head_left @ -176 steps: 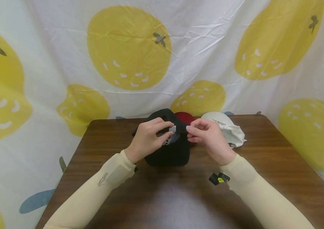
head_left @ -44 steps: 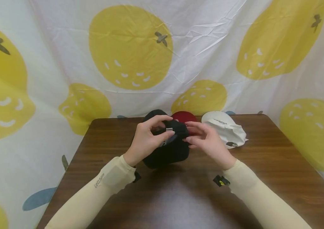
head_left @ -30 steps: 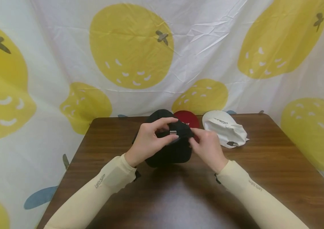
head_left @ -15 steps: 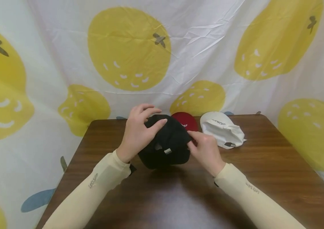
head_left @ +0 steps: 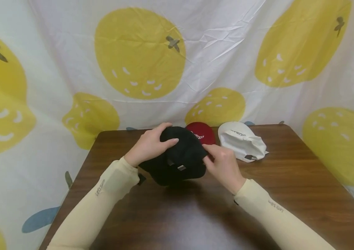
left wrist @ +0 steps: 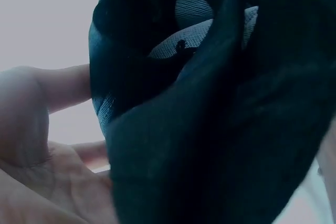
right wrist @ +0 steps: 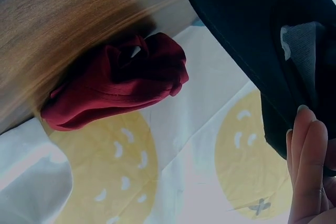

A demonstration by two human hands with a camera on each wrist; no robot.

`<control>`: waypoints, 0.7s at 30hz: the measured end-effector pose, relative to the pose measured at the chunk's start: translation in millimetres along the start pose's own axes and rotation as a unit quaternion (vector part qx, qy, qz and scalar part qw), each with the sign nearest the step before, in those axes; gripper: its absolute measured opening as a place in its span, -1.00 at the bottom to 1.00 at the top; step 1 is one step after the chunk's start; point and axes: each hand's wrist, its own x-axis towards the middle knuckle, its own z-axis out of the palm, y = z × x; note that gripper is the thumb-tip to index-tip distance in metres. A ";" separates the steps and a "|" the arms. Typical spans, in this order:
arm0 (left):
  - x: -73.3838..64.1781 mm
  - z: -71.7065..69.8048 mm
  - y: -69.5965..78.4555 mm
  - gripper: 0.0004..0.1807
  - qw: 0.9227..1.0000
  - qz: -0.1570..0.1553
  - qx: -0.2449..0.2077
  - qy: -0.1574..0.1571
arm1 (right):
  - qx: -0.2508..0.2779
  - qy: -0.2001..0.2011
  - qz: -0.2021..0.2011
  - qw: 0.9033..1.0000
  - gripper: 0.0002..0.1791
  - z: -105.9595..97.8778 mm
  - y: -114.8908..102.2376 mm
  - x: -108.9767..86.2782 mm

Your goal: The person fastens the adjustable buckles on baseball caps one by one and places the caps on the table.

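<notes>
A black baseball cap (head_left: pixel 184 147) is held up over the table between my hands, its brim low and towards me. My left hand (head_left: pixel 149 144) grips the crown at its left, thumb on the near side and fingers behind. At the cap's right edge, my right hand (head_left: pixel 225 165) pinches the fabric. A small silvery piece (head_left: pixel 181 167) shows on the cap's near side, above the brim. The left wrist view looks up into folds of the cap (left wrist: pixel 168 156), with pale mesh lining inside. In the right wrist view, the fingers (right wrist: pixel 310 161) lie against the cap's edge.
Behind the black cap, a red cap (head_left: pixel 200 132) with lettering lies at the table's back edge. To its right is a white cap (head_left: pixel 242 140), its crown crumpled. A lemon-print cloth (head_left: pixel 214 66) hangs behind the brown wooden table (head_left: pixel 289 177).
The left hand has left the silvery piece and moved left to grip the crown. The right hand has taken hold of the right edge. The cap has turned, bringing the silvery piece lower.
</notes>
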 end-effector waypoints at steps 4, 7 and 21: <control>4.0 -2.2 -2.4 -0.47 1.000 0.002 -0.023 -0.003 | 0.002 0.001 -0.006 1.000 -0.66 -0.2 -0.2 -0.9; 5.1 -1.0 -2.4 -0.59 0.999 0.004 -0.033 0.002 | 0.006 0.000 -0.009 1.000 -0.66 -0.1 0.2 -2.2; -0.8 -4.3 4.8 -0.72 0.996 0.059 -0.054 0.050 | 0.029 -0.019 -0.012 0.999 -0.65 -1.4 0.3 -8.2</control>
